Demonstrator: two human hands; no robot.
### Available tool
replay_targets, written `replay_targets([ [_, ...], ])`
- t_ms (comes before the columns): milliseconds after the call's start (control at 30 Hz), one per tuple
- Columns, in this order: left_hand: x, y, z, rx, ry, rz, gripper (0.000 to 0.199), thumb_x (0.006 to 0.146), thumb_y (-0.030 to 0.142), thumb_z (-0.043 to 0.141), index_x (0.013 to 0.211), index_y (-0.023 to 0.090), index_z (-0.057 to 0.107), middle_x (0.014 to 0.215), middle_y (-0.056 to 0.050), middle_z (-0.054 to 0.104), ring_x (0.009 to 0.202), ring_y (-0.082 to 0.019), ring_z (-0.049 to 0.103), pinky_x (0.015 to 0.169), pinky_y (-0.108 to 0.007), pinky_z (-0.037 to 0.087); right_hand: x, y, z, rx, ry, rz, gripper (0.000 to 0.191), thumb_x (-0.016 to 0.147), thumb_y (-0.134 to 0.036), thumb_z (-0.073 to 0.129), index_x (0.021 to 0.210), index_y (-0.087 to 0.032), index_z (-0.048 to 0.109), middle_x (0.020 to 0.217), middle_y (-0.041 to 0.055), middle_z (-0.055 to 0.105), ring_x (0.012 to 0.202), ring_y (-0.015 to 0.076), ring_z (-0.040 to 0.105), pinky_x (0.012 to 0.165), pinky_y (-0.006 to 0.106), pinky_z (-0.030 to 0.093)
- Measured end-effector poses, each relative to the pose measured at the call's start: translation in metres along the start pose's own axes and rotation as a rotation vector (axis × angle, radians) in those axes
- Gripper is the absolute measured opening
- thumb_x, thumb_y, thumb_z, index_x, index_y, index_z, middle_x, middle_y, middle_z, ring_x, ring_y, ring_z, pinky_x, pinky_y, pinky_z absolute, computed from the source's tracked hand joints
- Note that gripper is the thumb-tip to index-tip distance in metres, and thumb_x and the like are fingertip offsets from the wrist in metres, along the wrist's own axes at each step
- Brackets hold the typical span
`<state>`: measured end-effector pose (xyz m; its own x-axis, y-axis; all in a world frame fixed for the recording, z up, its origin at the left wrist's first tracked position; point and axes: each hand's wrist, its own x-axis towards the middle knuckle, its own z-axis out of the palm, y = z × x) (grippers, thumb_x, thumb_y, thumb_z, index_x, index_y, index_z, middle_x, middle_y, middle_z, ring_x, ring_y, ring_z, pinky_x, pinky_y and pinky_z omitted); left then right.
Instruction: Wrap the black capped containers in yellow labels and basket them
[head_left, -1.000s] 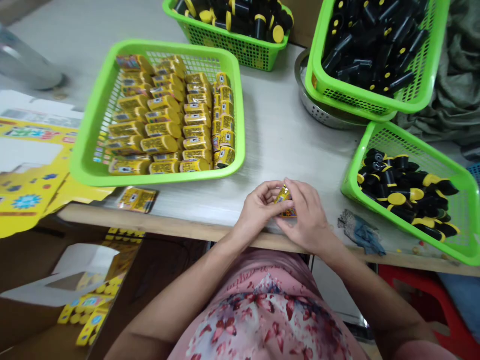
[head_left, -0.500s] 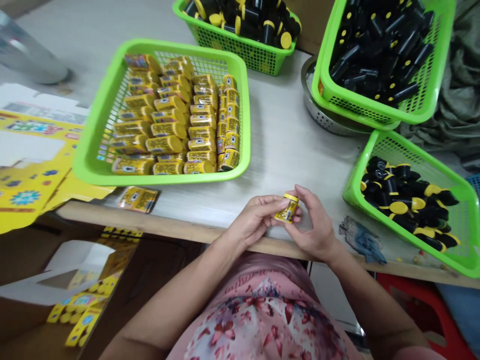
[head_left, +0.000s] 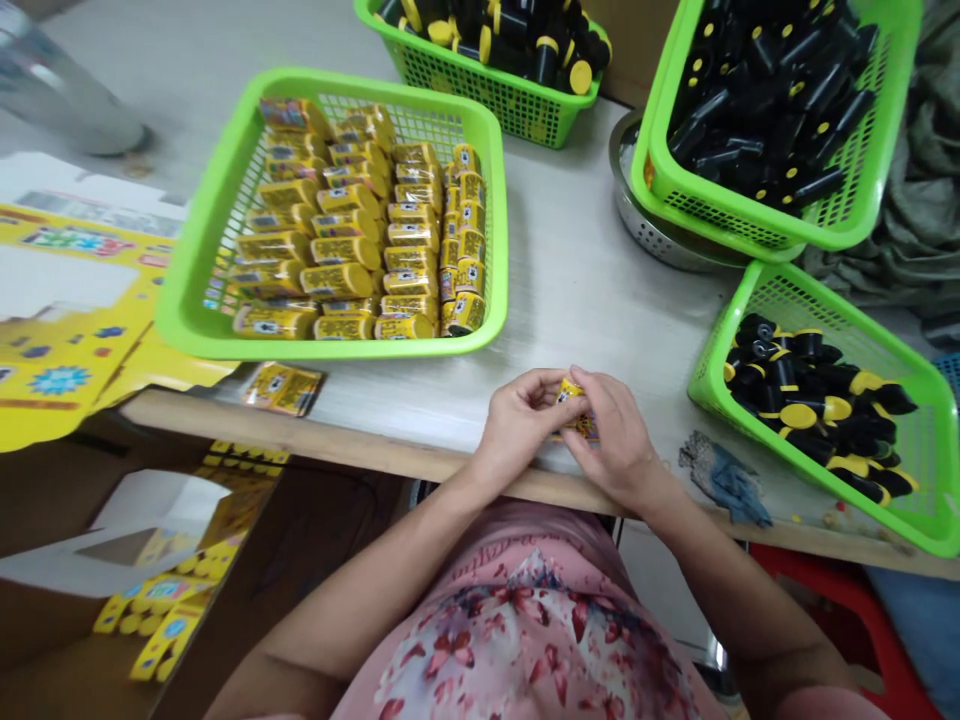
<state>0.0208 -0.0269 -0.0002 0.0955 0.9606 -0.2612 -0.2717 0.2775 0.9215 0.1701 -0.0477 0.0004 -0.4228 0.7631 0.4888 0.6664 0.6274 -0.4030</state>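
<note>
Both hands come together near the table's front edge around a small yellow canister (head_left: 568, 389) with a printed wrap. My left hand (head_left: 517, 428) grips it with thumb and fingers from the left. My right hand (head_left: 619, 440) closes over it from the right, so most of the canister is hidden. Left of my hands lies a small stack of printed yellow labels (head_left: 282, 388). Behind it stands a green basket (head_left: 330, 347) holding rows of similar yellow wrapped canisters.
On the right, a green basket (head_left: 697, 385) holds black canisters with yellow caps. More black pieces fill the stacked baskets (head_left: 855, 225) over a metal colander (head_left: 637, 220) and a rear basket (head_left: 525, 122). A blue rag (head_left: 727, 482) lies near the wooden edge. An open carton (head_left: 67, 665) stands below, left.
My right hand has closed in over the canister, covering most of it, while my left thumb has shifted across it. The view has moved slightly.
</note>
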Motion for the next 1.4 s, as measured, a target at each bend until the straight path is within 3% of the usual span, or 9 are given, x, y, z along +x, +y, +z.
replay_targets([
  [100, -0.002, -0.002, -0.001, -0.101, -0.114, -0.017, 0.041, 0.061, 0.027, 0.087, 0.099, 0.018, 0.075, 0.097, -0.004, 0.077, 0.092, -0.020, 0.068, 0.086, -0.030, 0.053, 0.005, 0.002, -0.017, 0.037, -0.050, 0.017, 0.071, 0.093, -0.020, 0.056, 0.155, -0.025, 0.023, 0.138, 0.0162, 0.056, 0.127, 0.0302, 0.055, 0.104, 0.054, 0.051],
  [200, -0.006, 0.000, -0.006, -0.167, -0.194, -0.025, 0.049, 0.062, 0.022, 0.085, 0.109, 0.017, 0.071, 0.104, -0.006, 0.076, 0.097, -0.020, 0.068, 0.088, -0.030, 0.053, 0.016, 0.000, -0.040, 0.056, -0.287, -0.080, 0.063, 0.093, -0.011, 0.049, 0.152, -0.025, 0.032, 0.147, 0.0139, 0.051, 0.138, 0.0285, 0.046, 0.111, 0.054, 0.047],
  [300, -0.007, 0.007, -0.020, -0.125, -0.288, -0.034, 0.068, 0.064, 0.018, 0.084, 0.127, 0.017, 0.062, 0.104, -0.006, 0.074, 0.093, -0.018, 0.067, 0.083, -0.028, 0.052, 0.032, -0.001, -0.055, 0.040, -0.423, -0.205, 0.061, 0.090, -0.001, 0.040, 0.146, -0.025, 0.043, 0.136, 0.0101, 0.062, 0.131, 0.0248, 0.053, 0.105, 0.048, 0.053],
  [500, 0.007, 0.017, -0.062, -0.100, -0.448, -0.102, 0.090, 0.053, 0.033, 0.094, 0.135, 0.021, 0.057, 0.116, -0.010, 0.068, 0.093, -0.019, 0.066, 0.077, -0.029, 0.050, 0.115, 0.013, -0.061, 0.081, -0.306, -0.183, 0.034, 0.095, -0.020, 0.055, 0.128, -0.024, 0.058, 0.114, 0.0095, 0.072, 0.101, 0.0220, 0.069, 0.090, 0.040, 0.060],
  [633, 0.012, 0.008, -0.071, 0.173, -0.476, -0.067, 0.067, 0.061, 0.039, 0.088, 0.121, 0.017, 0.069, 0.108, -0.009, 0.072, 0.094, -0.020, 0.062, 0.080, -0.030, 0.049, 0.213, 0.028, -0.029, 0.182, -0.190, 0.051, 0.028, 0.090, -0.032, 0.063, 0.116, -0.020, 0.066, 0.117, 0.0112, 0.070, 0.098, 0.0223, 0.071, 0.092, 0.041, 0.059],
  [733, 0.012, 0.004, -0.070, 0.403, -0.454, 0.020, 0.056, 0.068, 0.040, 0.081, 0.117, 0.015, 0.072, 0.098, -0.007, 0.072, 0.085, -0.020, 0.061, 0.075, -0.029, 0.048, 0.284, 0.036, 0.021, 0.031, -0.138, 0.244, 0.028, 0.084, -0.028, 0.071, 0.108, -0.016, 0.071, 0.114, 0.0117, 0.070, 0.092, 0.0206, 0.071, 0.092, 0.039, 0.057],
  [867, 0.009, 0.009, -0.071, 0.602, -0.441, 0.087, 0.051, 0.073, 0.039, 0.077, 0.118, 0.017, 0.073, 0.095, -0.007, 0.073, 0.080, -0.019, 0.062, 0.070, -0.027, 0.048, 0.341, 0.046, 0.084, -0.054, -0.135, 0.282, 0.026, 0.084, -0.021, 0.069, 0.109, -0.013, 0.071, 0.113, 0.0143, 0.070, 0.088, 0.0204, 0.070, 0.090, 0.039, 0.056],
  [1133, 0.009, 0.020, -0.071, 0.682, -0.536, 0.110, 0.039, 0.078, 0.032, 0.076, 0.114, 0.019, 0.075, 0.110, -0.010, 0.076, 0.096, -0.024, 0.068, 0.087, -0.028, 0.049, 0.354, 0.065, 0.129, -0.152, -0.170, 0.233, 0.027, 0.089, -0.025, 0.063, 0.113, -0.015, 0.070, 0.119, 0.0127, 0.066, 0.101, 0.0227, 0.067, 0.098, 0.037, 0.049],
  [1400, 0.010, 0.016, -0.068, 0.720, -0.479, 0.142, 0.041, 0.081, 0.036, 0.070, 0.117, 0.017, 0.074, 0.101, -0.010, 0.076, 0.082, -0.021, 0.066, 0.079, -0.028, 0.049, 0.337, 0.069, 0.088, -0.236, -0.230, 0.220, 0.036, 0.095, -0.016, 0.047, 0.124, -0.016, 0.068, 0.128, 0.0114, 0.067, 0.122, 0.0240, 0.061, 0.109, 0.036, 0.042],
])
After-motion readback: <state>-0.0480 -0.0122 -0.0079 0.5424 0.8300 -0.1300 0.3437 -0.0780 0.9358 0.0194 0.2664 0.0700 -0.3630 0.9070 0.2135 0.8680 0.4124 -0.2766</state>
